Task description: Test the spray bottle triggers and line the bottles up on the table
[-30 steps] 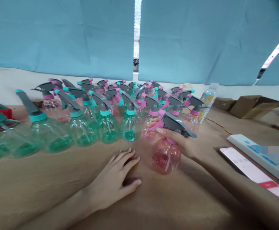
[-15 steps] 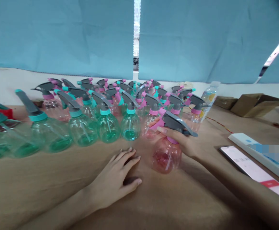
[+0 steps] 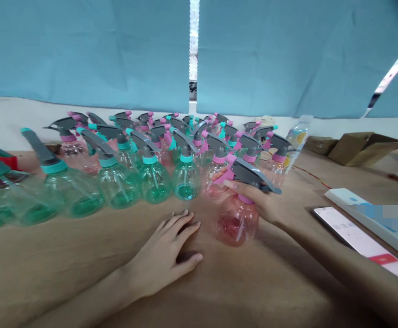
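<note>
A pink spray bottle [image 3: 236, 225] with a grey and pink head stands upright on the brown table [image 3: 92, 273], right of centre. Around its neck, just under the spray head, my right hand [image 3: 253, 193] is wrapped, with fingertips showing by the pink trigger. My left hand [image 3: 164, 255] lies flat on the table to the left of that bottle, fingers spread, holding nothing. Behind my hands stand several spray bottles in rows, among them a green bottle [image 3: 186, 182] and a paler pink bottle [image 3: 214, 180].
To the right lie a lit phone [image 3: 352, 232] and a white strip-shaped box [image 3: 359, 207]. Farther back are a clear drink bottle [image 3: 297, 136], a thin cord and an open cardboard box [image 3: 356, 148]. A blue cloth [image 3: 82, 54] hangs behind.
</note>
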A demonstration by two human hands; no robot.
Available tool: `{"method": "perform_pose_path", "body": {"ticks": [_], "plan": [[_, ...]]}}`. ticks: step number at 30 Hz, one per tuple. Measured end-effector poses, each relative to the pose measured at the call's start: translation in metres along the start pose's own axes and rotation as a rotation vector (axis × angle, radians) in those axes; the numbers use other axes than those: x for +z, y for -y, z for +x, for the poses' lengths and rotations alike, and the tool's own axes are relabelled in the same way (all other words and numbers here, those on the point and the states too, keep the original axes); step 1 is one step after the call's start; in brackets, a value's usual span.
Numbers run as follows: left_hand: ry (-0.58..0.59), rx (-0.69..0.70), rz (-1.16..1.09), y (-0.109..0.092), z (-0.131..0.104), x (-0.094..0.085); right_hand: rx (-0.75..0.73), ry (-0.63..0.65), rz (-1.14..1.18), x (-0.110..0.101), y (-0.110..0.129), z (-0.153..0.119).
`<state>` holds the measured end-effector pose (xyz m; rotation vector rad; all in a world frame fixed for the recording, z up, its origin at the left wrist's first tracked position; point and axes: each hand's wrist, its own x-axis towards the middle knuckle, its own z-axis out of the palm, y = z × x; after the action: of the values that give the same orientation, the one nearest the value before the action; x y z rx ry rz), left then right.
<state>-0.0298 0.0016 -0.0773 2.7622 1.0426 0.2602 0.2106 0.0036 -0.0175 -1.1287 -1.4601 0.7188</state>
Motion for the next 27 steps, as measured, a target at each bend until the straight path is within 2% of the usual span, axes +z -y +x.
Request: {"method": "perform_pose_path", "body": {"ticks": [7, 13, 19, 24, 27], "plan": [[0.028, -0.006, 0.021, 0.0002, -0.0001, -0.0002, -0.004, -0.038, -0.028, 0.0006, 0.0000, 0.0006], [0.001, 0.011, 0.011, 0.0021, 0.0000, 0.0023, 0.031, -0.054, -0.053, -0.0006, -0.0024, -0.0011], [-0.007, 0.010, -0.007, 0.0020, 0.0000, 0.0028, 0.077, -0.033, 0.010, 0.0001, -0.0027, -0.0013], [-0.006, -0.001, -0.002, 0.0022, -0.0016, 0.0038, 0.116, -0.090, 0.013, 0.0002, -0.0041, -0.0018], [-0.013, 0.000, -0.011, 0.0019, -0.0012, 0.0039, 0.118, -0.059, 0.064, 0.0009, -0.0080, -0.0016]]}}
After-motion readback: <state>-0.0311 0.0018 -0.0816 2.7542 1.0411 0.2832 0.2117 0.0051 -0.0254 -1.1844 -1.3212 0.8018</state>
